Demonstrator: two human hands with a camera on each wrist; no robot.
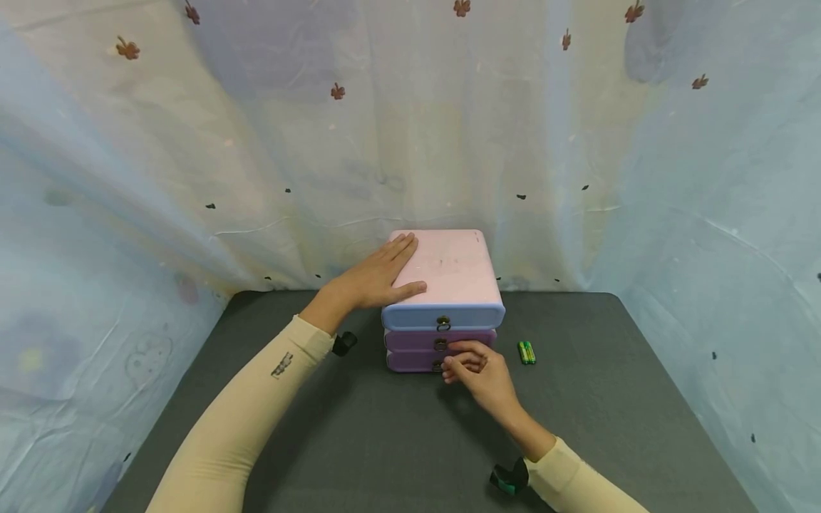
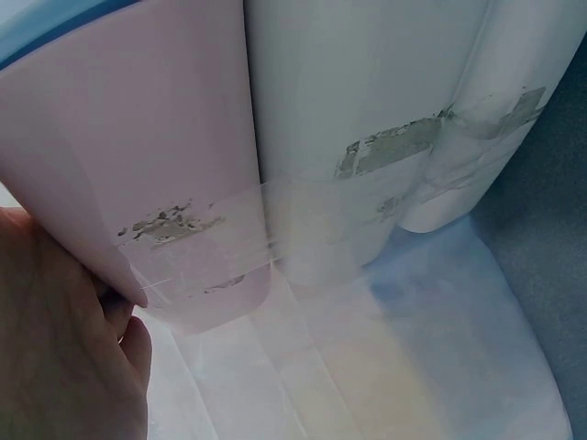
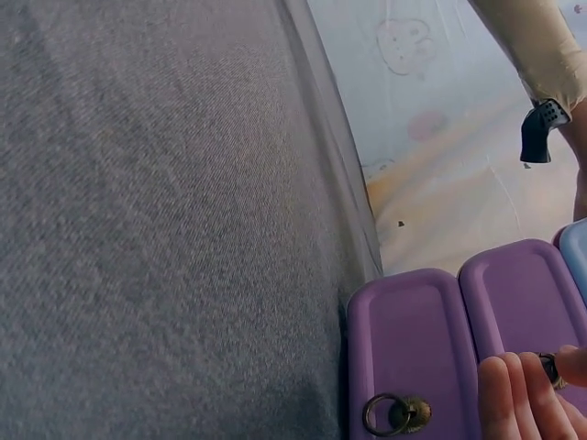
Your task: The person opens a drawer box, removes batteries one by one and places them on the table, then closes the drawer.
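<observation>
One drawer box (image 1: pixel 452 267) sits at twelve o'clock; I see the left hand (image 1: pixel 375 280) flat atop it, the right hand (image 1: pixel 486 377) pinching its middle handle (image 1: pixel 440 344). I can't read the eight-o'clock sleeve print (image 1: pixel 282 365).

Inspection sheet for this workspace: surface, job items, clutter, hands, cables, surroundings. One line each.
Surface: dark grey tabletop.
Job items: pink-topped drawer unit; blue drawer above two purple drawers; clear tape and worn patches on its side.
Clutter: green batteries right of the unit, apart from it.
Hands: left hand flat on the unit's top; right hand pinching the middle drawer's ring pull.
Cables: nothing seen.
Surroundings: patterned sheeting behind and both sides.
</observation>
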